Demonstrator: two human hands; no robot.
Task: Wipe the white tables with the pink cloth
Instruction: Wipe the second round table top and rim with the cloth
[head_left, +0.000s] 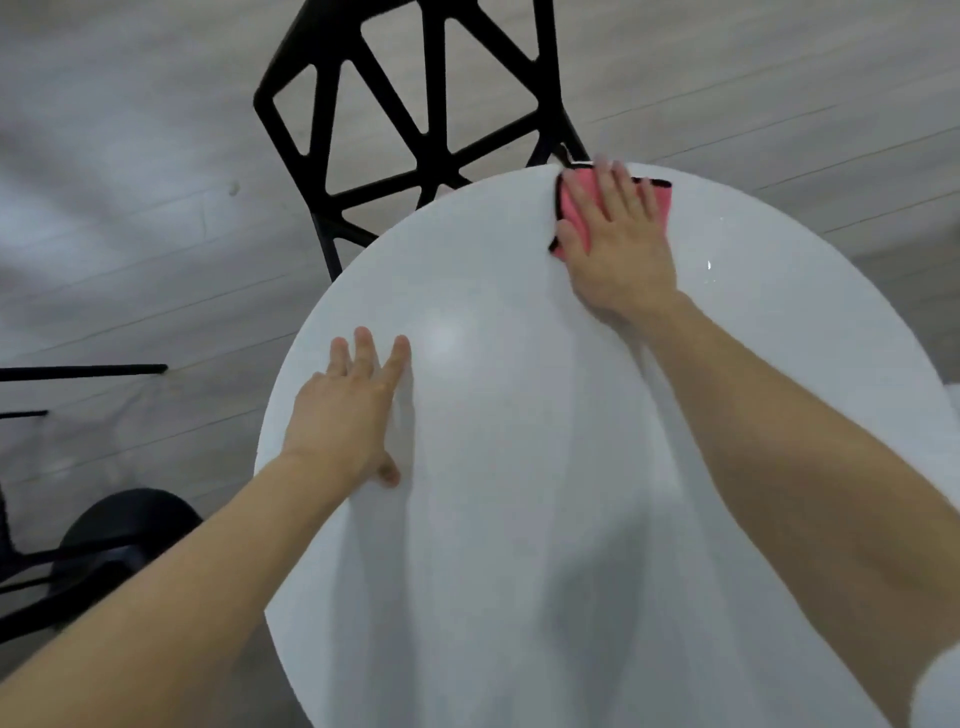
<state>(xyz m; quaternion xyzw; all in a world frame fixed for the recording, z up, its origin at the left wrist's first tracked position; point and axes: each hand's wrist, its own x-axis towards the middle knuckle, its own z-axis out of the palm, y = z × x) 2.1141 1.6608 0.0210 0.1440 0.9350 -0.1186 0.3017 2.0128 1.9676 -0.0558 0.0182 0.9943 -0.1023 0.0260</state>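
Note:
A round white table fills the middle and right of the view. My right hand lies flat, fingers spread, on the pink cloth with its dark edging, pressing it down at the table's far rim. Most of the cloth is hidden under the palm. My left hand rests flat on the table near its left edge, fingers apart, holding nothing.
A black chair with an open triangular lattice back stands just beyond the far rim, close to the cloth. Black chair or stool parts sit low at the left. Grey plank floor surrounds the table. Small wet spots glint on the right.

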